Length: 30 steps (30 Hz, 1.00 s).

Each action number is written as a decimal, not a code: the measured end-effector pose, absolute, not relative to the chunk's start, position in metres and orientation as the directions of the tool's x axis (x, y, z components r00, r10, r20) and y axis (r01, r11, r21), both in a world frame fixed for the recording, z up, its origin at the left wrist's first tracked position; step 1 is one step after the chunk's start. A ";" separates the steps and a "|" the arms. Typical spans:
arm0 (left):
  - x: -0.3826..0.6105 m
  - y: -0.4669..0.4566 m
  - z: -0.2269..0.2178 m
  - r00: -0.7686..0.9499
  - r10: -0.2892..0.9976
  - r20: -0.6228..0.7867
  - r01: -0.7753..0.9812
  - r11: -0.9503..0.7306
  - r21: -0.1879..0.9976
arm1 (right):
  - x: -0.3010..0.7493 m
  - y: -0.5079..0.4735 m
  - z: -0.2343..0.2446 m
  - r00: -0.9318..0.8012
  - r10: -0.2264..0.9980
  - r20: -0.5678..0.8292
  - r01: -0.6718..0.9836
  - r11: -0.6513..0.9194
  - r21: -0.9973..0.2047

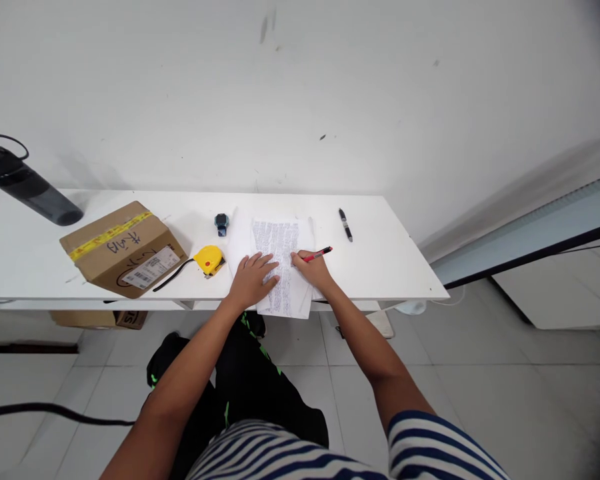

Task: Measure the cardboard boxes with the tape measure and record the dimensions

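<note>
A sheet of paper covered in dense handwriting lies on the white table, its lower end hanging past the front edge. More white paper shows beneath it. My left hand rests flat on the sheet's left side with the fingers spread. In my right hand is a red pen, its back end pointing up and right. The fingers hide its tip, at the right part of the writing. Left of my left hand sits a yellow tape measure with a black strap.
A smartwatch lies behind the tape measure, and a black pen lies to the right. A taped cardboard box and a dark bottle stand on the left. The white table backs onto a wall.
</note>
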State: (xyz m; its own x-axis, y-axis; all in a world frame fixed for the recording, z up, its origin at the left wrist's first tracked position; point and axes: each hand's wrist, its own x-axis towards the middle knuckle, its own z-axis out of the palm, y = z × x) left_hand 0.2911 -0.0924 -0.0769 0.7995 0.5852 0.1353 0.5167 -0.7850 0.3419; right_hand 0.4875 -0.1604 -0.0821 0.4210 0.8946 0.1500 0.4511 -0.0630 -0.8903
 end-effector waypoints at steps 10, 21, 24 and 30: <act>0.290 -0.093 -0.079 0.797 0.586 0.145 0.514 -0.784 0.347 | 0.490 -0.160 -0.088 0.473 0.871 0.131 0.408 -0.084 -0.909; 0.290 -0.093 -0.078 0.796 0.584 0.158 0.511 -0.789 0.342 | 0.489 -0.159 -0.090 0.455 0.877 0.156 0.450 -0.074 -0.890; 0.290 -0.093 -0.077 0.795 0.589 0.144 0.516 -0.782 0.348 | 0.489 -0.159 -0.090 0.478 0.864 0.160 0.438 -0.077 -0.895; 0.289 -0.093 -0.079 0.793 0.592 0.143 0.519 -0.780 0.348 | 0.490 -0.159 -0.092 0.460 0.878 0.135 0.419 -0.081 -0.904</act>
